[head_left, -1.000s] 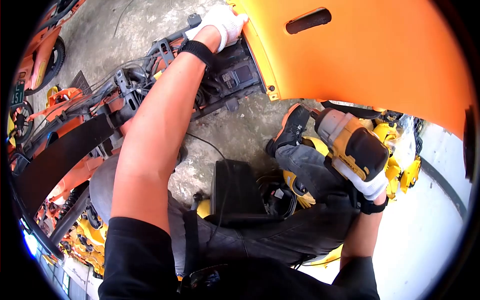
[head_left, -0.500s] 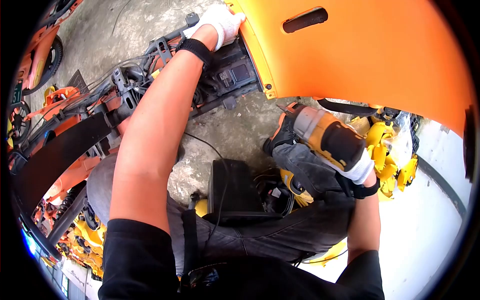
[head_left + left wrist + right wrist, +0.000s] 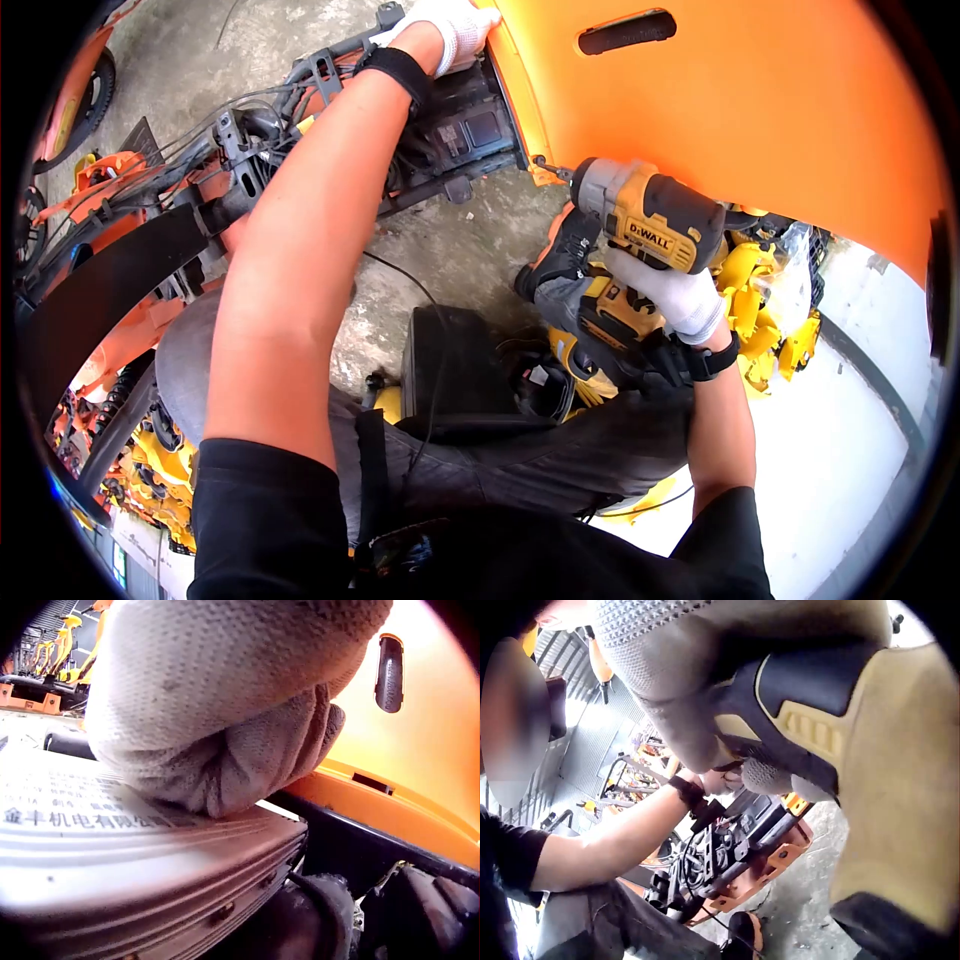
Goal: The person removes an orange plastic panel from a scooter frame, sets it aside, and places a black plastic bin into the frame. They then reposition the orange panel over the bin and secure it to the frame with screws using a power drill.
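Note:
My gloved right hand (image 3: 672, 292) grips the handle of a yellow and black power driver (image 3: 655, 225). Its bit meets or nearly meets a screw at the lower corner of the large orange panel (image 3: 760, 110). At the panel's upper left edge is my gloved left hand (image 3: 452, 32), fingers curled in the left wrist view (image 3: 225, 712), resting on a ribbed metal box (image 3: 97, 862) with printed characters. Whether those fingers pinch the panel's edge is hard to tell. The driver's body (image 3: 892, 780) fills the right side of the right wrist view.
A vehicle frame with cables (image 3: 250, 160) runs to the left of the panel. A black box (image 3: 445, 365) lies on the floor by my legs. Yellow parts (image 3: 745, 300) are piled at the right, and orange vehicles (image 3: 85, 90) stand at the far left.
My right hand has raised the driver and swung it to the left, bringing the bit to the panel's lower corner. The left hand has stayed at the panel's edge.

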A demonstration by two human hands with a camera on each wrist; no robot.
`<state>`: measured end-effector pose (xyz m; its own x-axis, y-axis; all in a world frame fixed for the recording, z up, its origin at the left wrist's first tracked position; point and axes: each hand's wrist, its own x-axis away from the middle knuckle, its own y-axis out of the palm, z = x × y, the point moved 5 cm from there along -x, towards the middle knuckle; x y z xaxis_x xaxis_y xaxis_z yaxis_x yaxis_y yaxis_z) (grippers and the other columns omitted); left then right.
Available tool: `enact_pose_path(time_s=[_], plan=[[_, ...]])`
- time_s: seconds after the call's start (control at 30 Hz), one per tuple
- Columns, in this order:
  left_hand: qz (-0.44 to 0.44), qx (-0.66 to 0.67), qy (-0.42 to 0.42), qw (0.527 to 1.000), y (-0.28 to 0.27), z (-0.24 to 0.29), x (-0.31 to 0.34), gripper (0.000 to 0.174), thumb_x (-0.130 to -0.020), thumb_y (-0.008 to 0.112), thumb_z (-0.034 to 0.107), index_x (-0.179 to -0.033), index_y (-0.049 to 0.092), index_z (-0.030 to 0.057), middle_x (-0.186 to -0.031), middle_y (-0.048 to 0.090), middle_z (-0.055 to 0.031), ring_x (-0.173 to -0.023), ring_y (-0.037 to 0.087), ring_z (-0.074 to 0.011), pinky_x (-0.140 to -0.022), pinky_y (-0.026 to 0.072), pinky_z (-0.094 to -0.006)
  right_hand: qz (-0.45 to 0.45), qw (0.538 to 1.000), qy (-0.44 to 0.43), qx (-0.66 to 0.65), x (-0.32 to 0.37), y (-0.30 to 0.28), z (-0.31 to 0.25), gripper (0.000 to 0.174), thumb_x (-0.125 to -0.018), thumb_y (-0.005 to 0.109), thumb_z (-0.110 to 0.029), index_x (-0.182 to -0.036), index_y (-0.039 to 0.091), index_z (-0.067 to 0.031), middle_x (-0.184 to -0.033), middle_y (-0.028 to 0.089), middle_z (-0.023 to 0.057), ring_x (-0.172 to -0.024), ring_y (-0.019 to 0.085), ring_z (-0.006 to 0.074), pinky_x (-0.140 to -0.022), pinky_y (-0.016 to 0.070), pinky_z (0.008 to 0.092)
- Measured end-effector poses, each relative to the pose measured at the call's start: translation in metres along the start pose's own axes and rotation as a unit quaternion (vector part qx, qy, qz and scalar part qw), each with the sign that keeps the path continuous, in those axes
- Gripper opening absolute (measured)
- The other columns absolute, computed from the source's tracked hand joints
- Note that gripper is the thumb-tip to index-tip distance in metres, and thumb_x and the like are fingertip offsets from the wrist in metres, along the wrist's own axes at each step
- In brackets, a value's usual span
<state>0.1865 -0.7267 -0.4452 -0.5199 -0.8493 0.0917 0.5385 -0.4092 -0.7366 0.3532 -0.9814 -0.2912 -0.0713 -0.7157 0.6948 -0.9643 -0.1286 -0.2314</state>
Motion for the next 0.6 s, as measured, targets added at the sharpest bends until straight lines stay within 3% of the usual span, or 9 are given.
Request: enact_pose_path(time_s=[0.1, 0.17, 0.3, 0.33, 0.4, 0.47, 0.53, 0.57, 0.6], plan=[[0.041, 0.087, 0.001, 0.995, -0.008, 0.006, 0.004, 0.029, -0.081, 0.056, 0.025, -0.099, 0.066, 0.0048, -0.098, 0.065, -0.0202, -0.095, 0.062, -0.0314, -0.081, 0.0489, -0.0367, 0.006, 0.999, 0.017, -0.045, 0.003, 0.003, -0.003, 0.033, -0.077, 0.069, -0.005, -0.108, 0.059, -0.0026, -0.098, 0.064, 0.0049, -0.086, 0.060, 0.0125, -0.073, 0.0514, 0.0272], [-0.010, 0.041, -0.105, 0.994, -0.007, -0.001, 0.004, 0.031, -0.079, 0.057, 0.027, -0.098, 0.066, 0.0038, -0.096, 0.066, -0.0203, -0.092, 0.063, -0.0316, -0.078, 0.0498, -0.0364, 0.024, 0.999, -0.013, -0.044, 0.004, 0.005, -0.008, 0.029, -0.077, 0.070, -0.006, -0.104, 0.061, -0.0030, -0.095, 0.064, 0.0035, -0.082, 0.060, 0.0109, -0.071, 0.0512, 0.0256], [-0.023, 0.060, -0.124, 0.990, -0.008, 0.000, 0.006, 0.032, -0.078, 0.056, 0.029, -0.097, 0.066, 0.0040, -0.095, 0.066, -0.0197, -0.090, 0.063, -0.0331, -0.077, 0.0502, -0.0376, 0.017, 0.998, -0.030, -0.057, 0.008, 0.005, -0.003, 0.028, -0.077, 0.070, -0.005, -0.103, 0.062, -0.0027, -0.092, 0.065, 0.0044, -0.080, 0.061, 0.0117, -0.069, 0.0514, 0.0260], [-0.022, 0.058, -0.125, 0.990, -0.008, -0.001, 0.005, 0.032, -0.078, 0.056, 0.029, -0.097, 0.066, 0.0040, -0.095, 0.066, -0.0197, -0.090, 0.063, -0.0331, -0.077, 0.0502, -0.0376, 0.015, 0.998, -0.030, -0.058, 0.006, 0.007, -0.001, 0.028, -0.077, 0.070, -0.005, -0.103, 0.062, -0.0027, -0.092, 0.065, 0.0044, -0.080, 0.061, 0.0117, -0.069, 0.0514, 0.0260], [0.001, -0.014, -0.040, 0.999, -0.006, 0.002, 0.000, 0.032, -0.080, 0.052, 0.030, -0.095, 0.067, 0.0059, -0.096, 0.066, -0.0197, -0.091, 0.062, -0.0351, -0.078, 0.0496, -0.0387, 0.035, 0.997, -0.057, -0.029, 0.005, 0.008, 0.000, 0.028, -0.077, 0.069, -0.005, -0.103, 0.062, -0.0024, -0.092, 0.065, 0.0049, -0.078, 0.061, 0.0121, -0.068, 0.0513, 0.0264], [-0.022, -0.033, -0.052, 0.998, -0.001, -0.002, -0.002, 0.033, -0.081, 0.048, 0.032, -0.095, 0.067, 0.0077, -0.097, 0.065, -0.0202, -0.093, 0.060, -0.0364, -0.080, 0.0489, -0.0393, 0.041, 0.999, -0.032, -0.003, 0.004, 0.010, -0.006, 0.027, -0.076, 0.068, -0.004, -0.102, 0.062, -0.0022, -0.090, 0.064, 0.0037, -0.077, 0.060, 0.0122, -0.068, 0.0509, 0.0261], [-0.046, -0.176, 0.046, 0.982, 0.001, 0.006, -0.002, 0.034, -0.081, 0.047, 0.032, -0.095, 0.067, 0.0082, -0.097, 0.065, -0.0205, -0.094, 0.060, -0.0364, -0.081, 0.0489, -0.0389, 0.024, 0.999, 0.029, -0.029, -0.001, 0.013, -0.003, 0.029, -0.076, 0.067, -0.003, -0.104, 0.060, -0.0024, -0.091, 0.063, 0.0030, -0.079, 0.060, 0.0123, -0.068, 0.0506, 0.0258], [-0.043, -0.125, -0.022, 0.991, -0.002, 0.004, -0.002, 0.037, -0.081, 0.047, 0.035, -0.093, 0.068, 0.0068, -0.097, 0.064, -0.0215, -0.093, 0.061, -0.0367, -0.080, 0.0493, -0.0397, 0.046, 0.998, 0.007, -0.044, 0.001, 0.018, -0.004, 0.019, -0.078, 0.064, -0.002, -0.097, 0.060, -0.0012, -0.078, 0.060, 0.0024, -0.068, 0.056, 0.0116, -0.061, 0.0469, 0.0243], [-0.044, -0.124, -0.025, 0.991, -0.004, 0.006, -0.002, 0.037, -0.081, 0.047, 0.035, -0.093, 0.068, 0.0068, -0.097, 0.064, -0.0215, -0.093, 0.061, -0.0367, -0.080, 0.0493, -0.0397, 0.044, 0.998, 0.009, -0.042, 0.000, 0.020, -0.001, 0.019, -0.078, 0.064, -0.002, -0.097, 0.060, -0.0012, -0.078, 0.060, 0.0024, -0.068, 0.056, 0.0116, -0.061, 0.0469, 0.0243]])
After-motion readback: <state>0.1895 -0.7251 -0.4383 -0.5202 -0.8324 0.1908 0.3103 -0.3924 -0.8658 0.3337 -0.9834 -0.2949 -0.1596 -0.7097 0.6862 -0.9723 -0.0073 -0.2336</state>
